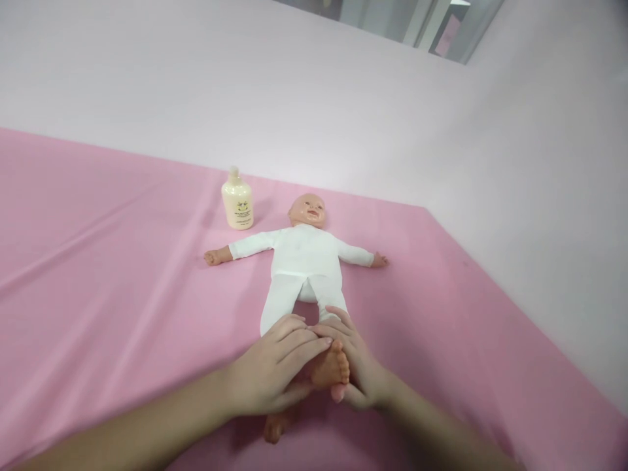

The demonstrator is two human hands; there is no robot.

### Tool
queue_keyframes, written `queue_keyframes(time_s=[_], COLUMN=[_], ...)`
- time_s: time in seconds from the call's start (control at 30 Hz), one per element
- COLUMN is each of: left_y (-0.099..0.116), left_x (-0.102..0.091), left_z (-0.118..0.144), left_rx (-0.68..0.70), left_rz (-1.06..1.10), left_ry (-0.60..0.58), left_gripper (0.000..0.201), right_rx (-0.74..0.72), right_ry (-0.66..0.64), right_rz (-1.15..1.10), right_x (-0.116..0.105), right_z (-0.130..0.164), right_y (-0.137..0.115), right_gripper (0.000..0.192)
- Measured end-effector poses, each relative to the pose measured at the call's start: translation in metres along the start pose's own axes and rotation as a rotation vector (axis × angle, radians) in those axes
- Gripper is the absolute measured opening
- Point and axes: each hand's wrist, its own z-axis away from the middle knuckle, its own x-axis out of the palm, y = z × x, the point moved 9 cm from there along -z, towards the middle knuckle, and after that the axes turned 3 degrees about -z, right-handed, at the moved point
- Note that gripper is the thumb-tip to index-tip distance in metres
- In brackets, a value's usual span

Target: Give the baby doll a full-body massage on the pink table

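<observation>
Our fingers wrap one foot (pixel 331 367) of the doll (pixel 304 261): the left hand (pixel 272 373) lies over the ankle, fingers together, and the right hand (pixel 357 366) cups it from the other side. The other foot (pixel 276 425) shows below our left wrist. The doll lies face up on the pink sheet (pixel 98 275), arms spread, with a bottle (pixel 237 201) near its head.

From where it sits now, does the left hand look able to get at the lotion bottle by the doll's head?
Probably yes. The left hand is wrapped on the doll at its foot, so it must let go first. The lotion bottle stands upright on the pink sheet, with nothing between; only the stretch is uncertain.
</observation>
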Motion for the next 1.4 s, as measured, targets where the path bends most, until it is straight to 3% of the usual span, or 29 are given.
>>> queue_keyframes(time_s=[0.23, 0.7, 1.1, 1.4], left_y=[0.001, 0.0, 0.005, 0.002], left_x=[-0.001, 0.0, -0.005, -0.004], left_z=[0.0, 0.001, 0.001, 0.001], left_rx=[0.016, -0.001, 0.044, 0.002], left_rz=[0.021, 0.038, -0.03, -0.007], left_ry=[0.004, 0.02, 0.093, 0.034], left_gripper=[0.045, 0.054, 0.06, 0.053], right_rx=[-0.05, -0.028, -0.017, -0.055], right_ry=[0.067, -0.035, -0.088, -0.119], right_rz=[0.014, 0.093, 0.025, 0.132], right_x=[-0.007, 0.005, 0.006, 0.008], right_z=[-0.001, 0.006, 0.001, 0.0], right_y=[-0.004, 0.006, 0.005, 0.003], right_gripper=[0.071, 0.079, 0.084, 0.096])
